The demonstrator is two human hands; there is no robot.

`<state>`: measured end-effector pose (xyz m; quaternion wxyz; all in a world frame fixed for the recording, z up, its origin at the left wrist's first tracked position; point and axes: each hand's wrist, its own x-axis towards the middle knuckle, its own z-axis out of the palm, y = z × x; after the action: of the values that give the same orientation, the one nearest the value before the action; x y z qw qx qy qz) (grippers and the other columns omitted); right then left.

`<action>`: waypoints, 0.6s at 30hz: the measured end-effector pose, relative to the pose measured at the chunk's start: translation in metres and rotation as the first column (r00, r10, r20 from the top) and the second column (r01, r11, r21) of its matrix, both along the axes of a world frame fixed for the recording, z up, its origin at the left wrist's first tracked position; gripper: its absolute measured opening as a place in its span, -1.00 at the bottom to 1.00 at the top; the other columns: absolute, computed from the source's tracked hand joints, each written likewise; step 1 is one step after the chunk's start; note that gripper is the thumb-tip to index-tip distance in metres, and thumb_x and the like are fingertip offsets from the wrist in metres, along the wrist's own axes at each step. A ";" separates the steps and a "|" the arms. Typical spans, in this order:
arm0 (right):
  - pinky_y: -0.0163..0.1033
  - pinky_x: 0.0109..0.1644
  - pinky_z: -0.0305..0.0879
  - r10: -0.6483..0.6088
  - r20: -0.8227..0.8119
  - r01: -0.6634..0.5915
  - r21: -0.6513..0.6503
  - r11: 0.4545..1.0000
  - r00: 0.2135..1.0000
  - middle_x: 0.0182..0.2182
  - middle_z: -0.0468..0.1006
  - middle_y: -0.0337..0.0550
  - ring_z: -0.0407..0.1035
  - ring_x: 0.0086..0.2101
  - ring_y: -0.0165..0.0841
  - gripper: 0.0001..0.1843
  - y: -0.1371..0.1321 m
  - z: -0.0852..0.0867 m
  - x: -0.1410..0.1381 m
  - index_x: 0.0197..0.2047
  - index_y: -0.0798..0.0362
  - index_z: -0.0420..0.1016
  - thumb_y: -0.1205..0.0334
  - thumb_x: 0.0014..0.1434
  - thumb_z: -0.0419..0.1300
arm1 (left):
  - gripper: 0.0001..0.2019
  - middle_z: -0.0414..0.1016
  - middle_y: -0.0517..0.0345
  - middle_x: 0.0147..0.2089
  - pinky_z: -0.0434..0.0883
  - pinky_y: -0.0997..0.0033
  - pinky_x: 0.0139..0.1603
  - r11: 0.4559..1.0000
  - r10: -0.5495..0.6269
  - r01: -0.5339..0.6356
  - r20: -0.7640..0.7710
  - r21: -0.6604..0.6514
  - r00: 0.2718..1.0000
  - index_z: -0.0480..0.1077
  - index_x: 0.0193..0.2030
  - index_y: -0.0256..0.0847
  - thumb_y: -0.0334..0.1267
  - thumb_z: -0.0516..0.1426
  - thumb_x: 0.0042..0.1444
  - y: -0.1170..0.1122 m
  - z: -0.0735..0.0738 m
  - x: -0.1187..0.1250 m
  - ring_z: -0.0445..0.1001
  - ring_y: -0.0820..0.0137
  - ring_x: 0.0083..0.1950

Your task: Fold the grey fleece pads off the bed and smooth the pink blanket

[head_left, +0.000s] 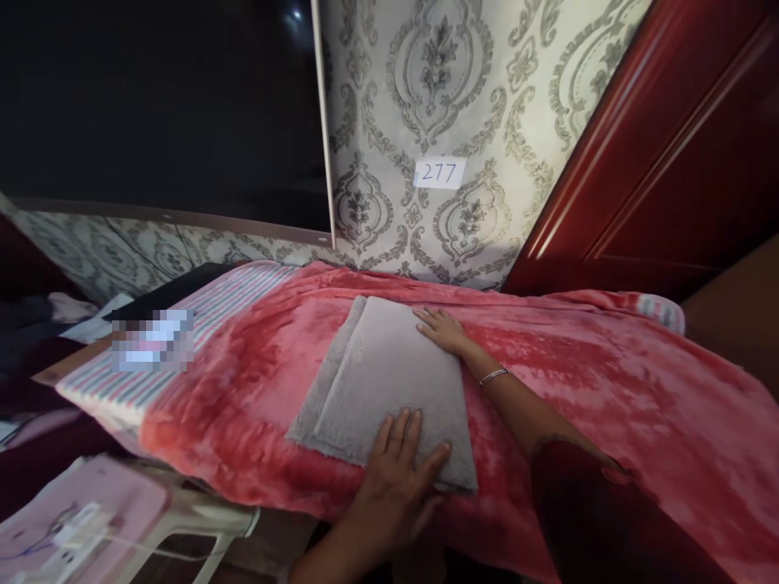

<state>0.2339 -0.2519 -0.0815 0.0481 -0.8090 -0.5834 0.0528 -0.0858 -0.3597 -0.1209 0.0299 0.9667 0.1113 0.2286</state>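
Note:
A light grey plush cloth (389, 373) lies folded flat on a red and pink blanket (535, 357). On its near edge rests my left hand (395, 470), palm down, with the fingers spread and the thumb out to the right. At the far right corner of the cloth, my right hand (443, 331) lies flat with its fingers apart, and a thin bracelet (492, 376) circles that wrist. Both hands are open and touch the cloth from above without gripping it. Along the cloth's left side a lower layer shows past the upper one.
A striped cloth (243, 296) and a blurred-out object (153, 341) are at the left end. A large dark screen (164, 113) stands behind. A number card (439, 173) is on the patterned wall. At lower left are a pink stool (131, 487) and a power strip (79, 539).

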 end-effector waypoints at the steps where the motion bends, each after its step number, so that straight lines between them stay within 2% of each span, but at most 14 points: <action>1: 0.34 0.42 -0.11 -0.021 0.013 0.021 -0.006 1.000 1.000 0.51 -0.11 -0.13 -0.16 0.43 0.09 -0.35 -0.002 0.006 -0.007 0.52 -0.24 0.02 -0.16 0.45 -0.14 | -0.28 0.10 -0.21 0.52 0.27 -0.27 0.37 1.000 -0.014 0.013 -0.007 -0.013 1.000 0.21 0.42 -0.02 -0.16 0.29 0.12 0.003 0.005 -0.002 0.11 -0.07 0.51; 3: 0.42 0.40 -0.16 0.004 0.051 -0.005 0.022 1.000 0.999 0.52 -0.17 -0.12 -0.26 0.45 0.13 -0.37 -0.006 0.017 -0.030 0.50 -0.24 0.09 -0.14 0.45 -0.12 | -0.37 0.22 -0.16 0.47 0.24 -0.19 0.41 0.999 -0.021 0.021 -0.002 -0.030 1.000 0.24 0.41 -0.07 -0.12 0.22 0.20 0.013 0.016 -0.008 0.19 0.03 0.48; 5: 0.43 0.40 -0.20 0.161 0.077 -0.166 0.063 0.984 0.984 0.52 -0.19 -0.14 -0.30 0.45 0.11 -0.39 -0.012 0.023 -0.064 0.49 -0.25 0.12 -0.14 0.45 -0.11 | -0.47 0.33 -0.13 0.40 0.20 -0.15 0.45 0.999 0.032 -0.031 0.028 -0.025 0.999 0.29 0.38 -0.12 -0.12 0.13 0.28 0.028 0.025 -0.016 0.27 0.11 0.44; 8: 0.36 0.43 -0.21 0.469 0.043 -0.471 0.045 0.881 0.882 0.52 -0.15 -0.16 -0.28 0.46 0.00 -0.39 -0.015 0.021 -0.118 0.51 -0.28 0.05 -0.13 0.46 -0.12 | -0.52 0.35 -0.13 0.38 0.16 -0.19 0.45 0.983 0.181 -0.182 0.050 0.014 0.982 0.34 0.34 -0.13 -0.13 0.09 0.31 0.049 0.025 -0.028 0.27 0.08 0.43; 10: 0.29 0.45 -0.22 0.567 0.019 -0.567 0.020 0.823 0.824 0.51 -0.14 -0.15 -0.28 0.46 -0.08 -0.38 -0.010 0.016 -0.140 0.52 -0.25 0.00 -0.10 0.47 -0.12 | -0.49 0.31 -0.15 0.41 0.18 -0.24 0.42 0.967 0.245 -0.247 0.040 0.059 0.969 0.32 0.36 -0.12 -0.09 0.11 0.30 0.058 0.015 -0.033 0.24 0.04 0.45; 12: 0.22 0.47 -0.24 0.577 0.023 -0.577 0.005 0.817 0.817 0.51 -0.15 -0.12 -0.27 0.46 -0.11 -0.36 0.003 0.013 -0.146 0.54 -0.19 -0.03 -0.10 0.47 -0.11 | -0.44 0.28 -0.16 0.43 0.18 -0.28 0.40 0.954 0.276 -0.279 0.041 0.107 0.960 0.27 0.39 -0.10 -0.06 0.12 0.28 0.061 0.003 -0.036 0.22 0.00 0.45; 14: 0.18 0.48 -0.25 0.538 0.031 -0.538 -0.006 0.843 0.842 0.51 -0.17 -0.07 -0.27 0.46 -0.12 -0.32 0.023 0.012 -0.138 0.55 -0.13 -0.05 -0.11 0.46 -0.09 | -0.41 0.26 -0.15 0.45 0.17 -0.28 0.39 0.946 0.287 -0.292 0.058 0.143 0.956 0.24 0.42 -0.09 -0.07 0.13 0.27 0.061 -0.007 -0.037 0.20 -0.01 0.46; 18: 0.11 0.49 -0.25 0.471 0.022 -0.470 -0.029 0.882 0.882 0.51 -0.17 -0.06 -0.28 0.46 -0.15 -0.32 0.066 0.014 -0.110 0.55 -0.08 -0.06 -0.11 0.47 -0.12 | -0.38 0.24 -0.14 0.46 0.15 -0.25 0.39 0.940 0.276 -0.290 0.099 0.180 0.956 0.22 0.43 -0.08 -0.11 0.14 0.24 0.058 -0.013 -0.037 0.18 -0.01 0.47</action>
<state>0.1234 -0.1855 -0.0676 0.0164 -0.6445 -0.7622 0.0580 -0.1225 -0.3019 -0.1338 -0.0929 0.9300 0.2254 0.2749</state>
